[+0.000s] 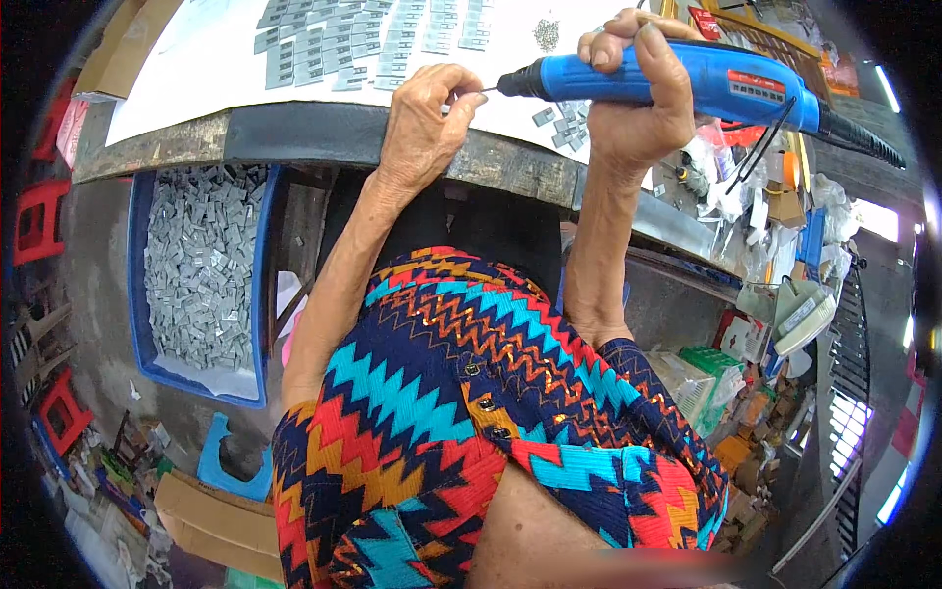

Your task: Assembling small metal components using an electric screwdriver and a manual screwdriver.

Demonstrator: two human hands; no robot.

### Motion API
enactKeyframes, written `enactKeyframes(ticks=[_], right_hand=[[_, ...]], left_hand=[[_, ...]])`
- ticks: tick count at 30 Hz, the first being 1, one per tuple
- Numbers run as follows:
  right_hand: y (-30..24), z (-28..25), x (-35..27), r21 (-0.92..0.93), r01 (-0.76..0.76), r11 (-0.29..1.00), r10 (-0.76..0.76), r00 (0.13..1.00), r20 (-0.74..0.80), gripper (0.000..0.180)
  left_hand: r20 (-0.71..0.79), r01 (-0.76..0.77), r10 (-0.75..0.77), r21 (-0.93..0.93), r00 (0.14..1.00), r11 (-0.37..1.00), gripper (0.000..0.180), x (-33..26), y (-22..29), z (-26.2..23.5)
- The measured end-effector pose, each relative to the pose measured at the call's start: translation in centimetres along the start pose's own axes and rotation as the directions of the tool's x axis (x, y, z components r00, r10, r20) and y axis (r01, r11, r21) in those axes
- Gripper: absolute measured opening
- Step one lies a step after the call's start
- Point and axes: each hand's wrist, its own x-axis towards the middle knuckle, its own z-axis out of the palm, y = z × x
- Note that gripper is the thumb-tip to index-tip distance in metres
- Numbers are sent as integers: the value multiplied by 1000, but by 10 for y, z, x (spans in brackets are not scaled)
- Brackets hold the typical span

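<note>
My right hand (640, 83) wraps round a blue electric screwdriver (711, 79), held level above the table with its black nose pointing left. A thin bit (490, 90) sticks out of the nose and reaches the fingertips of my left hand (430, 118). Those fingers are pinched together at the bit's tip; whatever small thing may be between them is hidden. Beyond my left hand, grey flat pieces (339, 44) lie in rows on the white table top (196, 74). A few loose grey pieces (566, 126) lie under the screwdriver, and a small heap of screws (547, 35) lies behind it.
Left of my legs, a blue bin (137, 285) holds a mass of grey pieces. The worn table edge (304, 134) runs between me and the work. Bags and clutter (731, 187) crowd the right side. A cardboard box (221, 525) and red stools (41, 221) stand at left.
</note>
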Motion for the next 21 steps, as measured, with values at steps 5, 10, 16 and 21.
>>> enactKeyframes(ticks=[5,10,16,21], right_hand=[[0,-1,1,-16,-6,1000,6,1000,3,22],[-1,-2,3,-22,11,1000,-11,1000,11,21],[1,-6,4,-51,-7,999,7,1000,14,22],[5,-4,4,-14,-22,1000,22,1000,13,23]], left_hand=[[24,31,-32,18,999,999,11,0,-1,0],[-20,15,-15,29,1000,999,13,0,-1,0],[-79,-7,15,102,997,995,15,-4,2,-2],[-161,-30,63,202,985,979,13,-6,4,-6]])
